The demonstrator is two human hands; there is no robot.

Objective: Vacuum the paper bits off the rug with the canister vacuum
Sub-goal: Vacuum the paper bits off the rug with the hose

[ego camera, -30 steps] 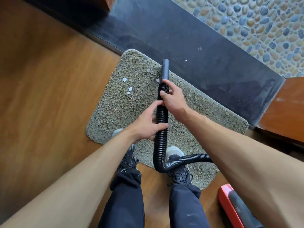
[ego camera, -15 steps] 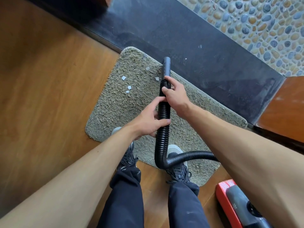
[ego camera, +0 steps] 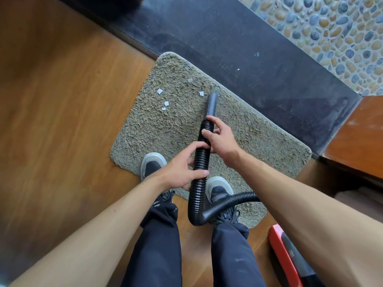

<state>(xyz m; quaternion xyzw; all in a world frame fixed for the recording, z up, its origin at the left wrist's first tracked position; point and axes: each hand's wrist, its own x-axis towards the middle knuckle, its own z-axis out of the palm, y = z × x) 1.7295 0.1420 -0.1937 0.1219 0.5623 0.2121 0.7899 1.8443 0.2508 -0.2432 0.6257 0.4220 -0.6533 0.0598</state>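
A person is standing at the near edge of a shaggy grey-green rug [ego camera: 259, 137], with the toes of the left shoe [ego camera: 152, 164] and the right shoe [ego camera: 219, 188] resting on its pile. Over the near middle of the rug, the left hand [ego camera: 178, 170] is holding the black ribbed vacuum hose [ego camera: 200, 162], its grip curling round the hose with the thumb lying across the front. The right hand [ego camera: 221, 139] is holding the same hose further up, its grip wrapping the ribs just below the smooth black nozzle [ego camera: 211, 104]. The nozzle is pointing toward the rug's far edge; whether its tip is touching the pile cannot be told. Five small white paper bits [ego camera: 166, 103] are lying on the far left part of the rug, one of them just left of the nozzle tip and the others spreading further left. Below the left hand the hose is passing beside the right shoe, bending sharply at the rug's near edge and running off rightward behind the right forearm. The red and dark canister vacuum [ego camera: 284, 257] is sitting on the wooden floor [ego camera: 62, 121] off the rug's near right corner, partly cut off by the frame. A dark stone strip [ego camera: 248, 48] is bordering the rug's far edge, with pebble paving [ego camera: 331, 27] lying beyond it
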